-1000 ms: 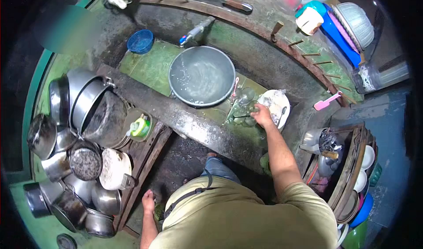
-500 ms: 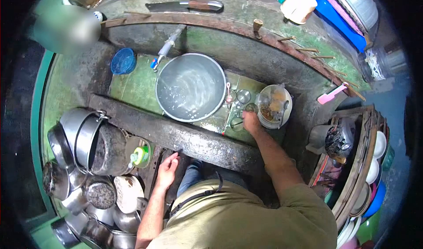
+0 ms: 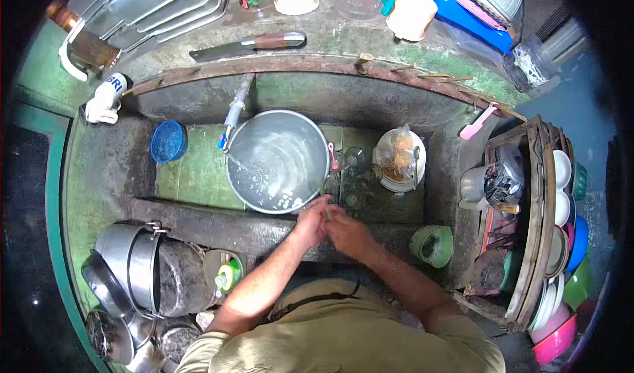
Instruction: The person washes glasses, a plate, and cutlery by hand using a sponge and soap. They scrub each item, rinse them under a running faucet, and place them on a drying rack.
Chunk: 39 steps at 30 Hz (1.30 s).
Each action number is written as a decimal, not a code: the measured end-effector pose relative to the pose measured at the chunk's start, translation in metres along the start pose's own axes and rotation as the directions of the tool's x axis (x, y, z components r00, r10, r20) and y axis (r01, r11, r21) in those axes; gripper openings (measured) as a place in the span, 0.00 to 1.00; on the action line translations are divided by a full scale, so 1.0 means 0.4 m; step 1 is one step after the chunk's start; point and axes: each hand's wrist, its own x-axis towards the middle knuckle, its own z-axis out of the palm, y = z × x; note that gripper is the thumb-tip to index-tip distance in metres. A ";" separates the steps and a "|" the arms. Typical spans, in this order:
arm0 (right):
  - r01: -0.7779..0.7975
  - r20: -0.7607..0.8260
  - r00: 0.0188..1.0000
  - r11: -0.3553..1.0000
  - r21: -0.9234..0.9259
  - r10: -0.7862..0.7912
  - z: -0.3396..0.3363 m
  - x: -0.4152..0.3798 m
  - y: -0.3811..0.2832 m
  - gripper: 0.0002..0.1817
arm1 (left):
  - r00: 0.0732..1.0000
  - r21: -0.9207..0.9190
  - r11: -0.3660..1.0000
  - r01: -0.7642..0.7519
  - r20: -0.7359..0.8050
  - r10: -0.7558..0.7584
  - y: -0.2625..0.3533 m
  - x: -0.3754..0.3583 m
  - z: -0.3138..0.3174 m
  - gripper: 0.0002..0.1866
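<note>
At the far left, a blue round plastic tub [image 3: 168,141] is set apart from the large round grey metal basin [image 3: 278,112], against whose left side a grey pipe tap with a blue handle [image 3: 234,112] is angled. Water is held in the basin, and its surface is rippled. Just below the basin's lower right rim, the left hand [image 3: 309,226] is brought up to the right hand [image 3: 348,236], with the fingers of both curled and nearly meeting. Something slim may be pinched between them, pointed away from the body, but it is blurred, and whether it is gripped cannot be told. The basin is lain nearest by the left hand, its rim being placed ahead and slightly leftward of those fingertips. Right of the basin, a small pink plastic spoon [image 3: 333,158] is stood close to the rim, its long axis running away from the body. Beside it, clear drinking glasses [image 3: 355,156] are grouped ahead and rightward of the fingers, nearer to the right hand. Farther right of the basin, a white round dish [image 3: 400,186] is laden with bagged food, and a light green plastic pail [image 3: 431,246] is placed nearer the body.
</note>
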 end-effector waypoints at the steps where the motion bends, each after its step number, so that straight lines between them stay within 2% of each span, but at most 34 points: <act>1: 0.105 0.037 0.993 0.991 0.083 -0.109 0.008 0.016 -0.004 0.11 | 0.994 -0.045 0.997 -0.070 -0.087 0.065 -0.007 0.035 -0.046 0.11; 2: 0.106 0.029 0.994 0.990 0.092 -0.109 0.005 0.045 0.008 0.11 | 0.976 -0.082 0.986 -0.143 -0.180 0.126 -0.018 0.070 -0.111 0.09; 3: -0.044 0.253 0.967 0.952 0.303 -0.036 -0.009 0.089 0.034 0.15 | 0.976 -0.116 0.974 -0.194 -0.122 0.180 0.011 0.049 -0.119 0.07; 4: -0.233 0.465 0.885 0.857 0.460 -0.009 -0.026 0.131 0.070 0.19 | 0.965 -0.188 0.966 -0.179 -0.222 0.136 0.018 0.020 -0.120 0.08; 5: -0.186 0.225 0.970 0.865 0.467 0.087 0.014 0.165 0.160 0.20 | 0.952 -0.117 0.973 -0.197 -0.260 0.162 0.024 0.006 -0.132 0.07; 6: -0.142 -0.028 0.984 0.876 0.462 0.174 0.064 0.208 0.256 0.22 | 0.935 -0.045 0.976 -0.214 -0.299 0.191 0.022 -0.010 -0.146 0.06; 7: -0.180 -0.268 0.935 0.963 0.202 0.231 0.063 0.274 0.307 0.24 | 0.936 0.005 0.980 -0.200 -0.295 0.192 0.020 -0.029 -0.141 0.06; 8: -0.493 -0.171 0.847 0.864 0.103 0.504 0.028 0.328 0.314 0.26 | 0.935 0.052 0.981 -0.189 -0.294 0.196 0.014 -0.044 -0.137 0.06; 9: -0.591 -0.097 0.796 0.802 0.090 0.598 0.040 0.370 0.370 0.27 | 0.933 0.078 0.984 -0.160 -0.314 0.176 -0.002 -0.046 -0.146 0.06; 10: -0.506 -0.185 0.846 0.862 0.015 0.500 0.096 0.383 0.455 0.21 | 0.938 0.045 0.988 -0.144 -0.313 0.151 -0.012 -0.058 -0.132 0.04; 12: -0.436 0.043 0.895 0.890 -0.132 0.445 0.131 0.399 0.534 0.12 | 0.951 -0.014 0.993 -0.114 -0.291 0.105 -0.031 -0.056 -0.123 0.02; 13: -0.442 0.045 0.892 0.888 -0.126 0.450 0.137 0.380 0.535 0.12 | 0.965 -0.017 0.994 -0.111 -0.242 0.104 -0.037 -0.048 -0.119 0.04; 14: -0.401 -0.109 0.912 0.915 -0.037 0.395 0.111 0.348 0.501 0.09 | 0.959 0.015 0.994 -0.112 -0.259 0.112 -0.036 -0.045 -0.090 0.04; 15: -0.341 -0.267 0.903 0.939 0.036 0.338 0.066 0.317 0.450 0.07 | 0.972 -0.032 0.996 -0.089 -0.222 0.080 -0.037 -0.028 -0.083 0.05; 16: -0.322 -0.355 0.881 0.946 0.037 0.313 0.019 0.282 0.368 0.06 | 0.982 -0.077 0.995 -0.064 -0.183 0.049 -0.037 -0.007 -0.079 0.06; 17: -0.241 -0.356 0.897 0.965 0.098 0.260 0.017 0.236 0.334 0.05 | 0.982 -0.059 0.997 -0.045 -0.189 0.033 -0.039 0.016 -0.058 0.11; 18: -0.209 -0.209 0.958 0.977 -0.033 0.197 -0.016 0.188 0.264 0.07 | 0.995 -0.088 0.996 0.005 -0.099 -0.014 -0.032 0.035 -0.043 0.16; 19: 0.045 -0.298 0.954 0.999 0.001 -0.043 -0.025 0.140 0.209 0.07 | 0.998 -0.087 0.996 0.028 -0.055 -0.033 -0.028 0.052 -0.023 0.16; 20: 0.186 -0.069 0.976 0.959 -0.214 -0.204 0.036 0.078 0.204 0.06 | 0.999 -0.083 0.995 0.048 -0.008 -0.049 -0.028 0.068 -0.001 0.17; 21: 0.189 -0.139 0.973 0.981 0.036 -0.182 0.028 0.030 0.173 0.07 | 0.995 -0.076 0.995 0.069 -0.071 -0.075 -0.045 0.107 -0.012 0.13; 22: 0.165 0.038 0.986 0.986 -0.006 -0.165 0.033 -0.012 0.164 0.08 | 0.987 -0.068 0.994 0.087 -0.133 -0.096 -0.066 0.153 -0.035 0.11; 24: 0.003 0.043 0.999 0.978 0.208 -0.012 -0.021 -0.048 0.181 0.09 | 0.996 0.076 0.996 0.049 -0.075 -0.043 -0.068 0.151 -0.049 0.08; 25: -0.180 -0.059 0.980 0.976 0.122 0.188 -0.051 -0.051 0.196 0.12 | 0.986 0.118 0.992 0.030 -0.164 -0.011 -0.069 0.142 -0.035 0.06; 26: -0.364 -0.047 0.931 0.930 -0.047 0.361 -0.047 -0.063 0.259 0.15 | 0.970 0.073 0.997 -0.005 -0.243 0.022 -0.075 0.135 -0.020 0.05; 27: -0.569 0.084 0.788 0.774 -0.277 0.609 -0.064 -0.054 0.297 0.17 | 0.963 0.067 0.998 -0.012 -0.267 0.030 -0.075 0.127 -0.006 0.04; 28: -0.592 -0.045 0.744 0.627 -0.506 0.667 -0.050 -0.056 0.343 0.16 | 0.956 0.062 0.998 -0.019 -0.291 0.037 -0.076 0.120 0.005 0.04; 29: -0.669 0.167 0.585 0.589 -0.454 0.793 -0.055 -0.043 0.388 0.12 | 0.966 0.094 0.996 -0.001 -0.257 0.025 -0.079 0.118 0.001 0.05; 30: -0.709 0.198 0.549 0.578 -0.404 0.812 0.006 -0.064 0.468 0.11 | 0.975 0.122 0.992 0.014 -0.221 0.014 -0.082 0.117 -0.002 0.05; 32: -0.767 0.067 0.615 0.616 -0.182 0.786 0.033 -0.098 0.524 0.10 | 0.971 0.149 0.989 0.010 -0.237 0.026 -0.092 0.107 0.015 0.05; 36: -0.703 0.125 0.661 0.669 -0.241 0.740 -0.163 -0.088 0.348 0.10 | 0.968 0.101 0.993 0.065 -0.249 -0.038 -0.116 0.085 0.069 0.07; 37: -0.643 -0.103 0.766 0.762 -0.084 0.635 -0.181 -0.105 0.302 0.09 | 0.977 0.091 0.992 0.084 -0.205 -0.064 -0.122 0.086 0.074 0.08; 38: -0.537 -0.344 0.784 0.843 0.045 0.517 -0.192 -0.129 0.263 0.08 | 0.983 0.085 0.990 0.114 -0.155 -0.100 -0.134 0.089 0.080 0.10; 39: -0.482 -0.407 0.764 0.863 0.154 0.500 -0.185 -0.136 0.220 0.09 | 0.979 0.079 0.990 0.120 -0.176 -0.105 -0.147 0.090 0.101 0.12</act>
